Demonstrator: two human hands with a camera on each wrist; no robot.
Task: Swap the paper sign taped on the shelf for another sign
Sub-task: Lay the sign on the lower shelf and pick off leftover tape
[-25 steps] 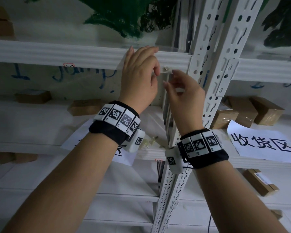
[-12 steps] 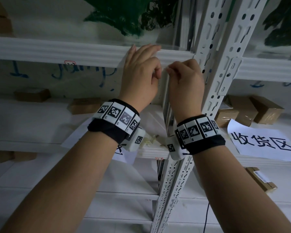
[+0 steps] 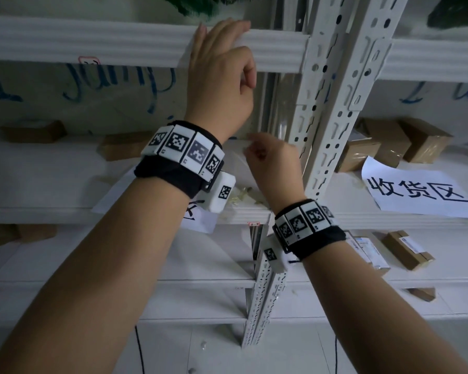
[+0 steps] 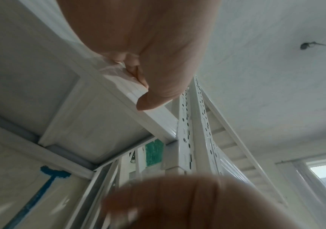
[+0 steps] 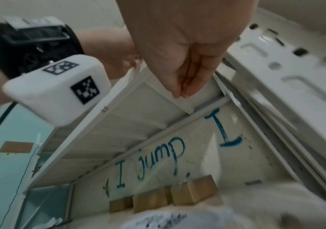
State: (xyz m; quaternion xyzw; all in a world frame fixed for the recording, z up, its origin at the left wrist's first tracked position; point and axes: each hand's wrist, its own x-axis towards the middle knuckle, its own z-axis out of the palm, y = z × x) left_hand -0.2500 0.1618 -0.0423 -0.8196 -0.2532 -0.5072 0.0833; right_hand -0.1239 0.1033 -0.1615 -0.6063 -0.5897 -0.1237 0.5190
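- Left hand [image 3: 222, 76] is up on the beam [image 3: 92, 41], fingers laid flat over its top edge, thumb tucked under. It grips nothing; the left wrist view shows the fingertips pressing a glossy patch of tape [image 4: 115, 72] against the beam face.
- Right hand [image 3: 274, 166] sits below and just right of the left, blurred, thumb and fingertip pinched together. Whether a tape end is between them I cannot tell.
- My read of the step: working tape at the beam. To do it well, keep the left fingers flat on the stuck end, draw the free end slow and low along the metal so it comes in one strip, and stay off the post [image 3: 335, 103] just right of both hands.
- Sign [image 3: 416, 193] with dark characters lies on the shelf, well right of the right hand — loose or taped, I cannot tell. A second paper [image 3: 200, 220] hangs off the shelf edge under the left wrist, mostly hidden.
- Scraps [image 3: 243, 195] of clear tape lie between the two wrists.
- Boxes [image 3: 389, 141] — brown card, closed — stand right of the post and behind the sign, and others lie far left of the left hand. Their contents do not show.
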